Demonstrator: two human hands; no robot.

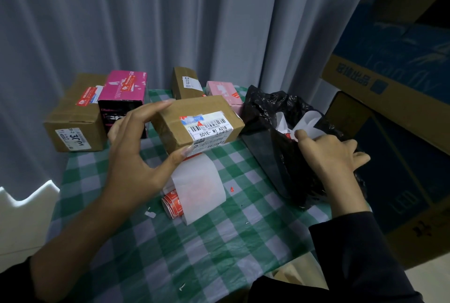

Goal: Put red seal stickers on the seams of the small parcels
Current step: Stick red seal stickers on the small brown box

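Rear parcels (73, 117) bear red seals (85, 99); left grip (143, 156) clamps a seemingly unsealed parcel (194, 120), right grip (328, 149) pinches backing paper (309, 119)

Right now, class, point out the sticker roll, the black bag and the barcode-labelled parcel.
sticker roll (194, 188), head view, white backing paper
black bag (263, 108), head view, crumpled left side
barcode-labelled parcel (194, 106), head view, bare cardboard top

- Shipping label (210, 130), brown parcel (192, 110) in the left hand (136, 156): "501E- M1 A21B" (barcode digits too small).
- Blue carton (411, 188) beyond the right hand (333, 154): "LED".
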